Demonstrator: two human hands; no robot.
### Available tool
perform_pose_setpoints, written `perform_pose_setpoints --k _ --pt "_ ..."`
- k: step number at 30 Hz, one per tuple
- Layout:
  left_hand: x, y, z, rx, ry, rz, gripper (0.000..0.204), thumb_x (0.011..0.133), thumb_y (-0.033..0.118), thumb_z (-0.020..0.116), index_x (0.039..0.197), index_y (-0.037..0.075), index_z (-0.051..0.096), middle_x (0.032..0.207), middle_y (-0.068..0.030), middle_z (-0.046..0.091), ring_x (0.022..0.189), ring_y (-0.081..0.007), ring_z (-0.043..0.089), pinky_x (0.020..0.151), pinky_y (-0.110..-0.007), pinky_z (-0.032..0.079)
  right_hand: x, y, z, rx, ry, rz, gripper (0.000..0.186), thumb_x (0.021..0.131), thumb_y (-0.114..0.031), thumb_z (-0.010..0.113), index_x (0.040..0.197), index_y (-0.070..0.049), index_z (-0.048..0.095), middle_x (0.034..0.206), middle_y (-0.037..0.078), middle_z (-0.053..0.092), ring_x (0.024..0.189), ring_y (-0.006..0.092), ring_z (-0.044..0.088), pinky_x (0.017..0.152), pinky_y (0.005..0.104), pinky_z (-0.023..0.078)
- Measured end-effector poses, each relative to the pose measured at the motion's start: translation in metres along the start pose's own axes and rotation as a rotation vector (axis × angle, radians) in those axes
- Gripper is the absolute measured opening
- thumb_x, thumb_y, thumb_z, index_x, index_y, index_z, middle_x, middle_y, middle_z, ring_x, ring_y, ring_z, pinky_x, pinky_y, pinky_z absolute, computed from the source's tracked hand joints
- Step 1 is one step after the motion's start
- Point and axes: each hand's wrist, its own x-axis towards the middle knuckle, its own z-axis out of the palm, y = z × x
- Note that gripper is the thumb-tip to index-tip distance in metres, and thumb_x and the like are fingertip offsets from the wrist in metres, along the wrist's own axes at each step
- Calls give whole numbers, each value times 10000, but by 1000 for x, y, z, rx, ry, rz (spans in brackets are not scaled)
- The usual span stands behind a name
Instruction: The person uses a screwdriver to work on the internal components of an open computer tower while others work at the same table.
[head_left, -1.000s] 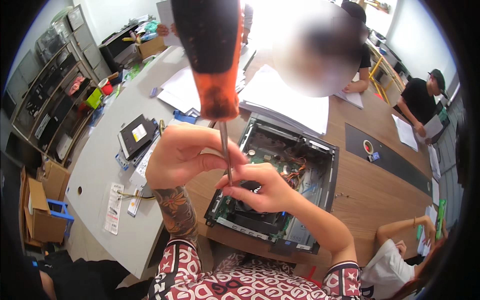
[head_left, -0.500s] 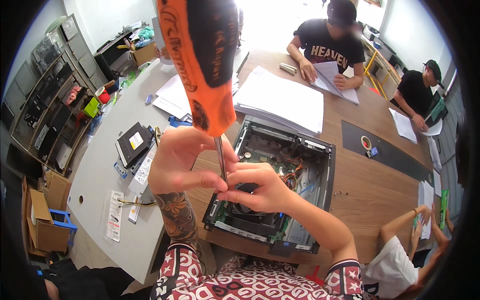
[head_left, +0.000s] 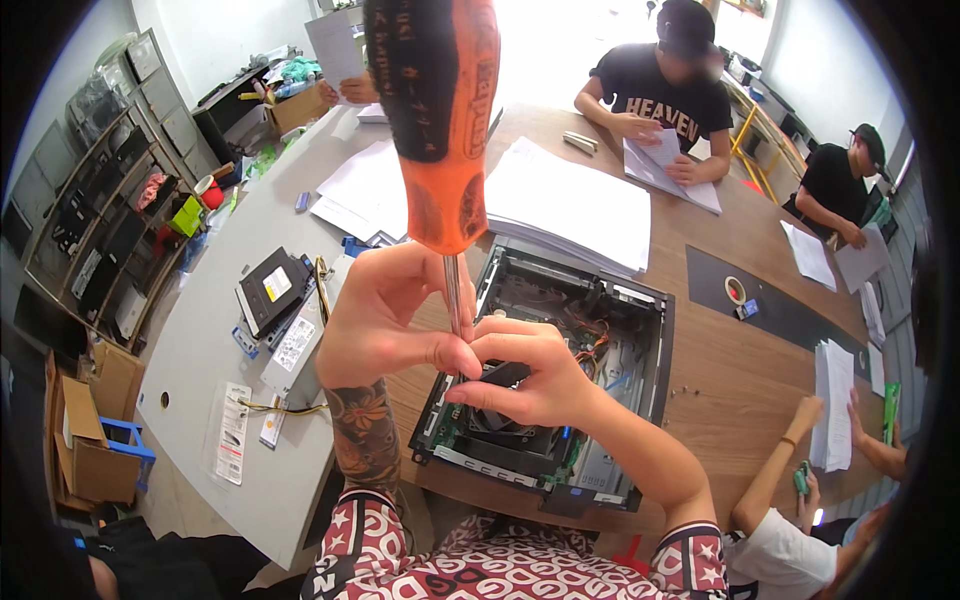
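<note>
An orange and black screwdriver (head_left: 447, 205) stands almost upright in front of me, handle up. My left hand (head_left: 392, 325) is closed round its metal shaft, thumb and fingers pinching low down. Against it, my right hand (head_left: 535, 375) is closed too, fingertips pinched at the shaft's lower end. The tip is hidden by the fingers, and any small part there cannot be made out. Below both hands lies an open desktop computer case (head_left: 657, 400), with a green circuit board, a black fan and coloured wires showing inside.
Left of the case are an optical drive (head_left: 272, 288), a metal power supply (head_left: 293, 343) and a blister pack (head_left: 232, 435). A paper stack (head_left: 570, 205) lies behind it. Small screws (head_left: 684, 391) and a tape roll (head_left: 735, 290) sit rightward. Several people handle papers around the table.
The screwdriver and both my hands have shifted slightly right, and the handle has turned and tilted differently. Across the table, people have moved their papers.
</note>
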Motion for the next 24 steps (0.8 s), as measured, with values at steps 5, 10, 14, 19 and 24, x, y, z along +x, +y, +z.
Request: perform_pose_setpoints --k 5,10,14,19,24 --pt "7 3 -3 57 -93 -73 295 716 33 858 936 -16 667 830 -69 656 791 -161 632 746 -315 491 -1 0 2 -17 16 -21 196 819 -95 790 957 7 695 899 94 675 753 176 672 653 299 530" --pt "6 11 -8 61 -183 -247 311 901 158 717 1072 -95 662 908 -185 686 824 -223 668 755 -315 522 -3 3 0 37 31 -2 175 831 -68 775 908 19 643 924 104 674 776 185 679 660 297 543" --pt "3 17 -13 165 -185 -256 220 855 112 726 920 -96 692 846 -172 690 791 -213 649 738 -323 509 1 5 8 67 37 -18 181 814 -80 790 873 8 643 902 97 670 767 184 670 661 307 530" --pt "2 11 -4 180 -4 -208 194 662 -42 825 813 -47 703 780 -104 676 722 -168 623 632 -290 475 2 4 7 -107 14 -13 198 768 -71 812 896 -6 676 838 78 684 758 189 668 684 324 516" --pt "10 2 0 179 9 -235 156 740 -17 797 843 -53 685 838 -134 701 724 -151 651 642 -277 519 -7 12 8 -20 106 41 211 805 25 745 1005 22 677 941 105 718 807 171 692 718 294 548"
